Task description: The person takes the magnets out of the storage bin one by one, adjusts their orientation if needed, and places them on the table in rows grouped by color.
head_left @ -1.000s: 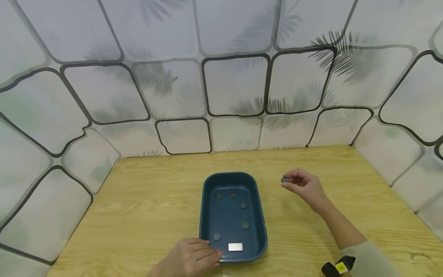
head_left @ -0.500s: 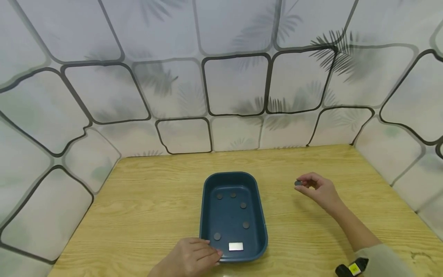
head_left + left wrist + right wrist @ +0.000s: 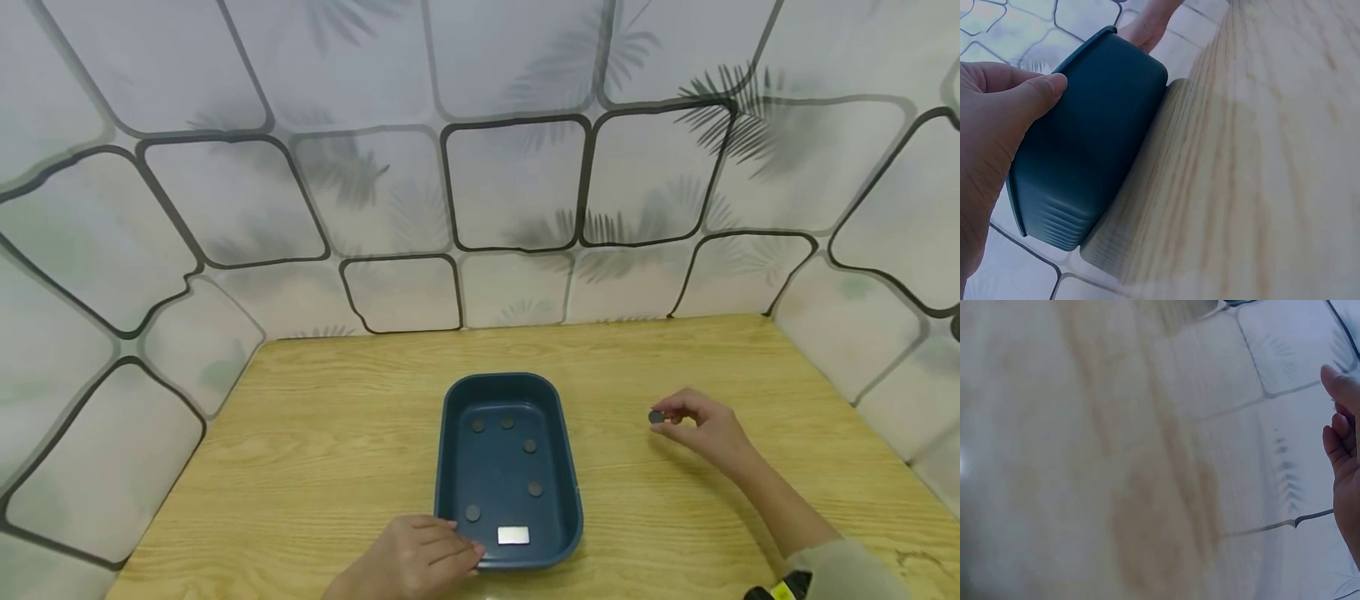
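A dark blue rectangular plastic tray (image 3: 498, 467) lies on the table. My left hand (image 3: 416, 557) grips its near-left corner, with the fingers over the rim; in the left wrist view the thumb (image 3: 1047, 90) presses the tray's outer wall (image 3: 1094, 119). Right of the tray, above the table, my right hand (image 3: 708, 429) pinches a small round dark grey disc (image 3: 656, 417) between thumb and fingertips. In the right wrist view that hand (image 3: 1344, 437) shows only at the edge, and the disc cannot be made out.
Several similar grey discs, one of them at the upper right (image 3: 530, 446), lie spread over the tray floor. A shiny silver rectangular plate (image 3: 513, 535) sits at its near end. The wood-grain table (image 3: 322, 433) meets a patterned wall covering (image 3: 517, 183) at the back and sides.
My right hand has moved rightward and a little nearer with the disc, away from the tray. The left hand and tray have stayed in place.
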### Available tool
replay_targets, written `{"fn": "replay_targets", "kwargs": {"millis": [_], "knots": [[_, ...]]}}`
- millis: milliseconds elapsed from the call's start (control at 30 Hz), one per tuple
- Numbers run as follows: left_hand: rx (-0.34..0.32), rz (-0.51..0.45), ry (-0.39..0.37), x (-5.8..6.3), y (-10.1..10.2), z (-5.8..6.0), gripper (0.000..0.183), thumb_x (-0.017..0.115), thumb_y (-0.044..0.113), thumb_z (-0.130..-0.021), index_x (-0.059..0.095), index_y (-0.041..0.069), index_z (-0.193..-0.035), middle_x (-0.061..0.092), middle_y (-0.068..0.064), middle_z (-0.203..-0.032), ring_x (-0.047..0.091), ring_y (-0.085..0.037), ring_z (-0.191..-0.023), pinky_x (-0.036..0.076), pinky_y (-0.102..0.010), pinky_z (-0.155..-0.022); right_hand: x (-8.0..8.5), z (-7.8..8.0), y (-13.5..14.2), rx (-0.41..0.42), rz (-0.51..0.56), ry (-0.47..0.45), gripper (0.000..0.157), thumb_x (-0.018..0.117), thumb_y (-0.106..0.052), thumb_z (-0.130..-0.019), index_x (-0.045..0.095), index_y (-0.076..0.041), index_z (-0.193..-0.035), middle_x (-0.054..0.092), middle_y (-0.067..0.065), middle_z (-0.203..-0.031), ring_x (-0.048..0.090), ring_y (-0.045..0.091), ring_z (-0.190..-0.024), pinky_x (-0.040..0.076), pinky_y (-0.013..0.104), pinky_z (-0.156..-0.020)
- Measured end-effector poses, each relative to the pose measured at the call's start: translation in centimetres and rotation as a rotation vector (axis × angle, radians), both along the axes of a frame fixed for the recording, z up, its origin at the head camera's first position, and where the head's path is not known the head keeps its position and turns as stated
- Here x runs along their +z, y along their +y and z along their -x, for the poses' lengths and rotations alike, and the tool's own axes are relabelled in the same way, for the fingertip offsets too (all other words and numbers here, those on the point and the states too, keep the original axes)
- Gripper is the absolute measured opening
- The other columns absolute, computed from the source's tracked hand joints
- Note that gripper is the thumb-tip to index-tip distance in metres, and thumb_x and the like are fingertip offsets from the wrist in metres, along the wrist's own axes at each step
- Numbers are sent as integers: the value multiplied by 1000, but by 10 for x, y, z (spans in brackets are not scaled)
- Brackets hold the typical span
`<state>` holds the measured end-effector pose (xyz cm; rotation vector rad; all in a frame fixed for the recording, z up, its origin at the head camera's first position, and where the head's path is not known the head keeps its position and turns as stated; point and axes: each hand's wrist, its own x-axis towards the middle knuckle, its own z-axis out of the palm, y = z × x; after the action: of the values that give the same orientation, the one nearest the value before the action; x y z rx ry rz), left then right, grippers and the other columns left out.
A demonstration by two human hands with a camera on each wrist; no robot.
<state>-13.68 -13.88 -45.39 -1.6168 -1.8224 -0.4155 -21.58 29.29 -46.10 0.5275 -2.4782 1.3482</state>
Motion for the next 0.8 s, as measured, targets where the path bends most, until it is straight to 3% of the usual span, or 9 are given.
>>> {"fn": "replay_targets", "kwargs": {"millis": [167,367,600,800], "knots": [[-6,-12,9,-1,1,1,13,68,18,-87,75,11,-95,73,4,-87,67,-1,-77,54,-21,-78,-8,-3,1,22,-41,105,26,76,3,-74,70,-11,-95,63,-7,-89,55,3,-76,47,15,-66],[2,-17,-18,0,0,-2,14,69,19,-87,74,11,-96,72,4,-86,67,0,-77,54,-20,-78,-8,-2,2,-2,-154,143,27,78,2,-72,69,-13,-93,60,-6,-82,52,2,-72,46,16,-62],[-14,-42,33,0,0,1,13,68,19,-87,75,10,-93,72,4,-84,67,-1,-75,55,-21,-76,-17,4,10,-19,-194,-25,18,76,-14,-79,69,-13,-95,57,-8,-80,50,4,-69,46,20,-58],[-20,-24,11,1,-1,0,13,70,18,-86,74,10,-95,73,3,-87,67,-1,-78,55,-21,-78,-21,4,21,-96,-231,-109,20,76,-22,-80,69,-15,-96,59,-6,-82,51,2,-70,46,20,-59]]}}
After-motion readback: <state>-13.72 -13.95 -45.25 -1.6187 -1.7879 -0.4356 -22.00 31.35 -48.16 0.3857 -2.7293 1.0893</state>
